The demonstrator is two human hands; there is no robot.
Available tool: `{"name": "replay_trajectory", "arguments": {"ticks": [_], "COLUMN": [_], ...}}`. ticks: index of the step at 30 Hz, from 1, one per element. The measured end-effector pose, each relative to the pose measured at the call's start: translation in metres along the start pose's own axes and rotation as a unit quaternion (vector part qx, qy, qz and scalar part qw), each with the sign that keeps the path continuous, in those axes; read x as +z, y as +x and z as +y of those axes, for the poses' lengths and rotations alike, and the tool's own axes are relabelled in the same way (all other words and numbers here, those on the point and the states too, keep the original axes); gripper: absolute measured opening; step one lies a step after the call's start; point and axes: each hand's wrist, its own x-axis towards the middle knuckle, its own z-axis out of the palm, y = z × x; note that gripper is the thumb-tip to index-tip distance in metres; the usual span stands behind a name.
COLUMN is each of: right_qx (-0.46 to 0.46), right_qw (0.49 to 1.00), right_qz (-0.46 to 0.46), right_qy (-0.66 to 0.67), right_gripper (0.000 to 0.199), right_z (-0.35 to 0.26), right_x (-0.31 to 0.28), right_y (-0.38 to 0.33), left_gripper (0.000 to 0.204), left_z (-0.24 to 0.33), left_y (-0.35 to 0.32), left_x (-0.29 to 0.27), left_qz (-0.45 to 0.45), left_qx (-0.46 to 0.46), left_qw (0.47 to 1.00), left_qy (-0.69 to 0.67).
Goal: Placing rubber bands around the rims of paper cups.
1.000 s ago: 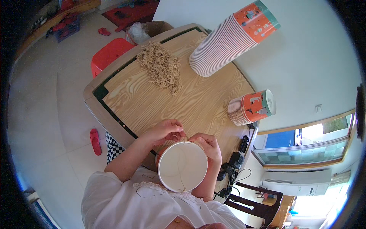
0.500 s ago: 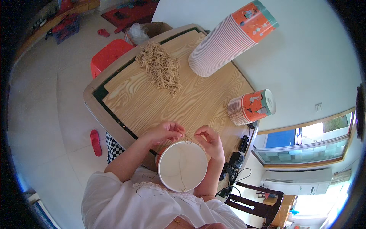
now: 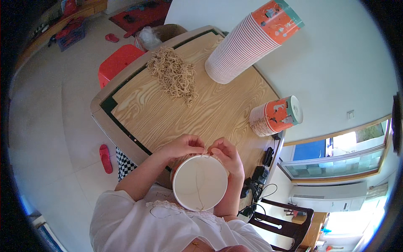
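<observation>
A grey tiled floor [image 3: 54,105] fills the left, with a red slipper [image 3: 105,158] lying on it and a red plastic stool [image 3: 117,63] tucked against the light wooden table [image 3: 168,113] with its dark inner border. On the tabletop sits a loose heap of tan twine [image 3: 174,75]. Near the table's front edge, the left hand [image 3: 182,146] pinches a thin string [image 3: 204,156] at the rim of a white round paper cup [image 3: 200,182], held between both hands just above the lap. The right hand [image 3: 226,155] pinches the same string, fingertips closed on it. Further right stand a tall leaning stack of orange paper cups [image 3: 247,46] and a shorter stack [image 3: 275,116], before a white wall [image 3: 336,63] and a window [image 3: 336,155].
</observation>
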Motion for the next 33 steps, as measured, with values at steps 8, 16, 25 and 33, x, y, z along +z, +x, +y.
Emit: {"name": "replay_trajectory", "arguments": {"ticks": [8,16,25,33], "right_qx": [0.014,0.003,-0.004,-0.011], "right_qw": [0.999,0.999,0.998,0.997], "right_qz": [-0.024,-0.016,-0.019,-0.044], "right_qy": [0.031,-0.039,-0.056,-0.057], "right_gripper": [0.019,0.023,0.021,0.022], "right_z": [-0.006,-0.013,-0.011,-0.014], "right_x": [0.006,0.01,0.008,0.013], "right_y": [0.01,0.011,0.011,0.015], "left_gripper": [0.021,0.016,0.017,0.016], "left_z": [0.014,0.015,0.025,0.015], "left_y": [-0.008,-0.014,-0.018,-0.017], "left_x": [0.008,0.009,0.014,0.007], "left_qz": [0.077,0.091,0.086,0.103], "left_qx": [0.01,0.047,0.042,0.058], "left_qw": [0.989,0.987,0.979,0.978], "left_qy": [0.122,0.122,0.182,0.171]}}
